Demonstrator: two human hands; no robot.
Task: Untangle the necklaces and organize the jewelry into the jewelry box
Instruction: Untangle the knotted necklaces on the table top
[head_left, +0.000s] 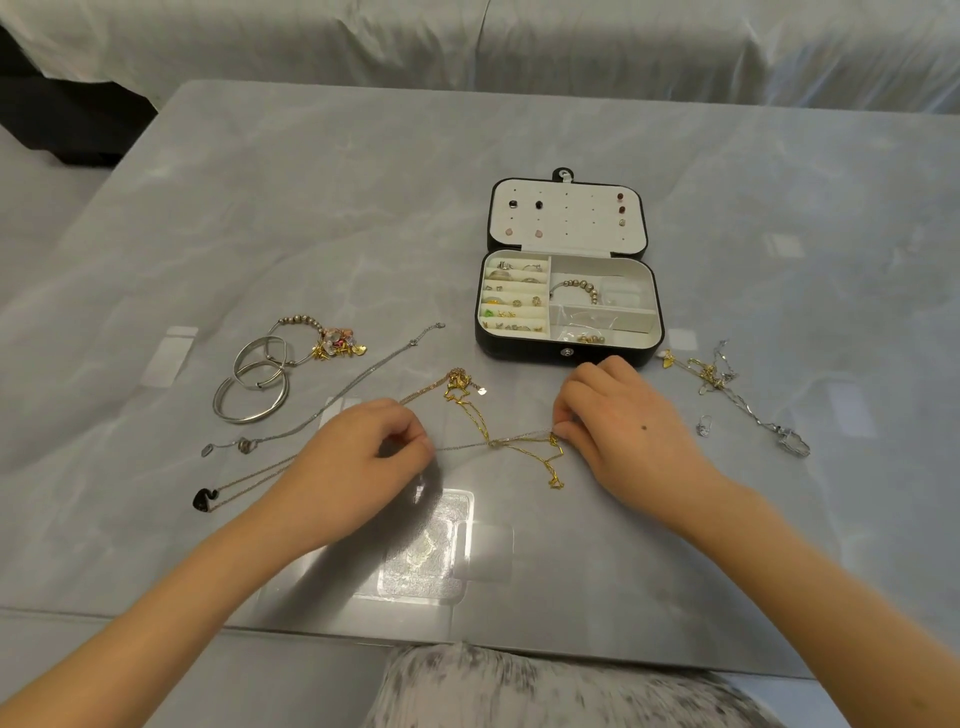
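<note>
A thin silver chain (467, 445) is stretched taut between my left hand (358, 457) and my right hand (618, 421), each pinching one end. A gold chain (480, 421) twists around it near my right fingertips and trails up to a gold and rose knot (460, 382). The black jewelry box (569, 306) lies open just beyond my right hand, with rings in its left slots, a beaded bracelet in a compartment and studs on the lid panel.
Silver bangles (254, 387) and a charm bracelet (332, 340) lie at the left. A long silver necklace (358, 382) and a necklace with a black pendant (205, 500) lie near my left hand. Another tangle of gold and silver chains (727, 384) lies at the right. Clear plastic bags (431, 551) sit in front.
</note>
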